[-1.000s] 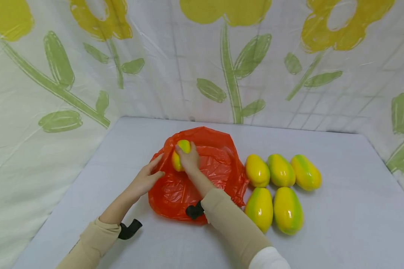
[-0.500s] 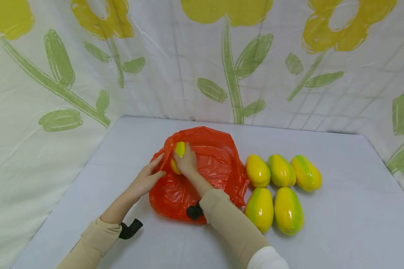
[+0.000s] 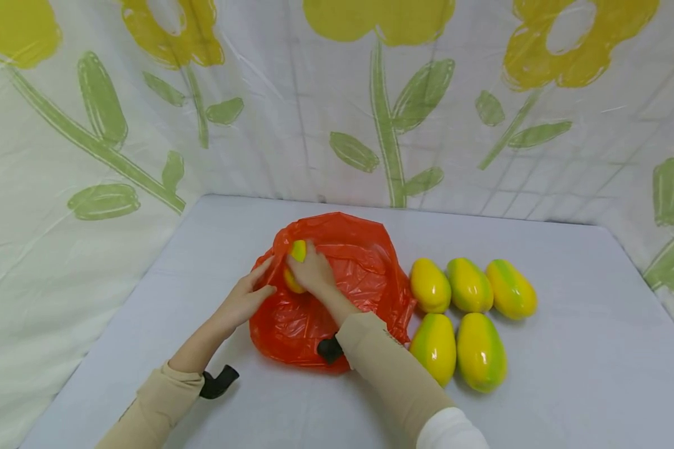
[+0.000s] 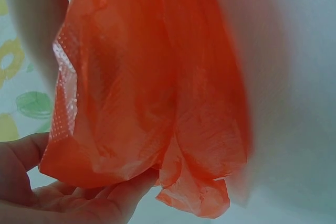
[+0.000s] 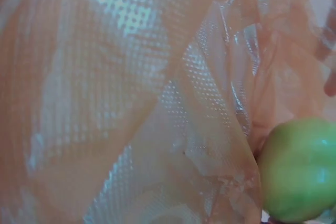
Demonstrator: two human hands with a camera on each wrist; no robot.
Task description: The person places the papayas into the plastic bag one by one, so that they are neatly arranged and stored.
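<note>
Head view, from left to right: a thin glossy curtain (image 3: 90,125) printed with brushy yellow flowers and green leaves hangs behind and to the left of a matte pale grey table (image 3: 567,374). On the near left, a beige knit sleeve (image 3: 151,408) with a black strap at its cuff leads to the left hand (image 3: 241,302), whose fingers lie fairly straight against the left edge of an orange plastic bag (image 3: 359,274). The left wrist view shows those fingers cupped loosely under a hanging fold of the bag (image 4: 157,93), touching it from below rather than pinching it; the film there is thin, crinkled and finely dimpled along one edge. The bag lies crumpled and roughly round on the table, shiny and translucent. On its upper left part the right hand (image 3: 312,272) curls over a smooth yellow-green papaya (image 3: 297,252), gripping it from above so that only the fruit's far end and left side show. The right wrist view shows the embossed dot pattern of the bag (image 5: 131,103) up close, with the papaya's rounded green end (image 5: 296,169) at the lower right. Just right of the bag, five more papayas (image 3: 466,318) lie close together in two rows, oval, glossy, yellow streaked with green. No writing or label can be read anywhere.
</note>
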